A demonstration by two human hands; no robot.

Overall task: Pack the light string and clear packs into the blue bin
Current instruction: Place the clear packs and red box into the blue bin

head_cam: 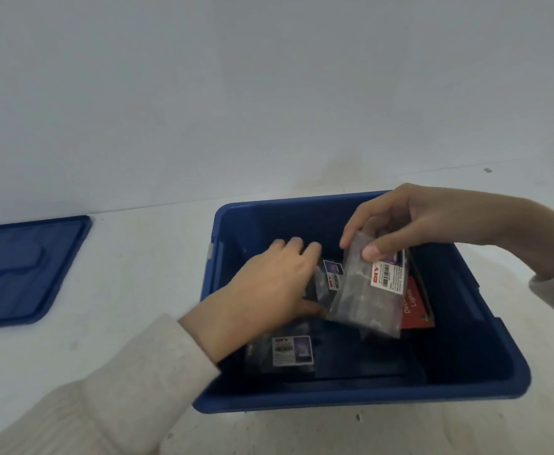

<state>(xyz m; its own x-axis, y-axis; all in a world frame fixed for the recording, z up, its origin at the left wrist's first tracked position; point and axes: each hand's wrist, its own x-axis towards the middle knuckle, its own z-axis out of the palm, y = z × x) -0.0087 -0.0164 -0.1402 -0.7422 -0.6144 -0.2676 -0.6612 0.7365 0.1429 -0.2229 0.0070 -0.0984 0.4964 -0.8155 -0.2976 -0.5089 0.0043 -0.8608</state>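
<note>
The blue bin [466, 385] stands open on the white table. My right hand [410, 221] pinches the top of a clear pack [364, 300] with a white barcode label and holds it upright over the bin. My left hand [269, 287] reaches down inside and grips a second clear pack [329, 277]. A third clear pack [290, 351] lies flat on the bin floor near the front. A red light string box [413, 303] leans at the right, partly hidden behind the held pack.
The bin's blue lid [23, 270] lies flat on the table at the far left. A pale wall rises behind the table. Cream sleeves cover both forearms.
</note>
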